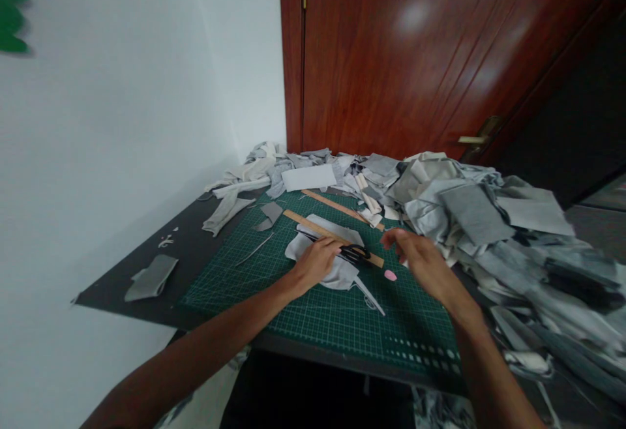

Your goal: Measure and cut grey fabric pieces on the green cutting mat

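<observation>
My left hand (319,259) is closed over the middle of a pair of black-handled scissors (356,253), beside a wooden ruler (306,221). Ruler and scissors lie slantwise across a light grey cloth piece (338,279) on a green cutting mat (293,318). Exactly how the fingers grip is partly hidden. My right hand (415,254) hovers at the mat's right, past the ruler's end, its fingers bent and apart with nothing visible between them. Just left of it sits a small pink piece (390,275), perhaps chalk. A narrow pale strip (370,295) sticks out below the cloth.
Heaped grey and white fabric scraps (440,188) border the mat at the back and right. Behind the cloth lies a second wooden strip (337,205). A white card (309,178) rests farther back. One folded grey cloth (152,278) is on the dark table (122,295) at left.
</observation>
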Action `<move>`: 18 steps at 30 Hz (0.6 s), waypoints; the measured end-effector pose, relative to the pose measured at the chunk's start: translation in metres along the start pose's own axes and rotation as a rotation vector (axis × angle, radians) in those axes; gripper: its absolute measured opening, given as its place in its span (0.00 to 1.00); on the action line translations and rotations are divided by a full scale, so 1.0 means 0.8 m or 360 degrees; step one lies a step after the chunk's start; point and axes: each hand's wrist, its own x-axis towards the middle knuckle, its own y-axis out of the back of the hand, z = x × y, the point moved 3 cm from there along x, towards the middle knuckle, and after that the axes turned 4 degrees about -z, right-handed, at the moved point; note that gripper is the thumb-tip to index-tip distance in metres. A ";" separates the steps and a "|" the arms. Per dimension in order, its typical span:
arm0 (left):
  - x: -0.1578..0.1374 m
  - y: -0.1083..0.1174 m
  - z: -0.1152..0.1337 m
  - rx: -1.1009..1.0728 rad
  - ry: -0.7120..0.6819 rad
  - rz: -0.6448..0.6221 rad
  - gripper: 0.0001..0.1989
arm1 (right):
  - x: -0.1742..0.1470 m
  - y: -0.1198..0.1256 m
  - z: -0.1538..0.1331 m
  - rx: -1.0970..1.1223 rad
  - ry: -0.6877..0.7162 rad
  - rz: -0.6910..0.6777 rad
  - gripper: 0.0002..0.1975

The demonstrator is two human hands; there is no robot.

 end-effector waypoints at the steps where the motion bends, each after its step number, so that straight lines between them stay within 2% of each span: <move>1: 0.000 0.001 0.000 -0.0003 0.0003 0.0004 0.15 | 0.011 -0.009 0.004 0.0020 -0.0097 -0.0094 0.24; 3: 0.000 0.002 -0.001 -0.0007 0.0016 0.0019 0.15 | 0.035 -0.028 0.012 0.0063 -0.0274 -0.0365 0.28; 5: 0.000 0.003 -0.002 -0.0014 0.0019 0.0033 0.15 | 0.057 -0.043 0.015 0.0096 -0.0332 -0.0580 0.21; 7: 0.000 0.005 -0.003 -0.0020 0.0009 0.0035 0.15 | 0.069 -0.051 0.016 0.0169 -0.0356 -0.0692 0.13; 11: 0.002 0.007 -0.004 -0.0019 0.0014 -0.0009 0.15 | 0.068 -0.058 0.013 0.0395 -0.0398 -0.0966 0.13; 13: 0.003 0.007 -0.003 -0.0027 -0.0013 -0.0016 0.16 | 0.065 -0.056 0.009 0.0405 -0.0313 -0.0949 0.14; 15: 0.003 0.007 -0.001 -0.0029 -0.0057 -0.0026 0.16 | 0.062 -0.049 0.003 0.0352 -0.0185 -0.0843 0.14; 17: 0.003 0.006 0.001 -0.0021 -0.0070 -0.0036 0.16 | 0.056 -0.034 -0.002 0.0238 -0.0058 -0.0535 0.13; 18: 0.002 0.005 0.002 -0.0018 -0.0068 -0.0040 0.15 | 0.051 -0.023 -0.004 0.0156 0.0014 -0.0294 0.13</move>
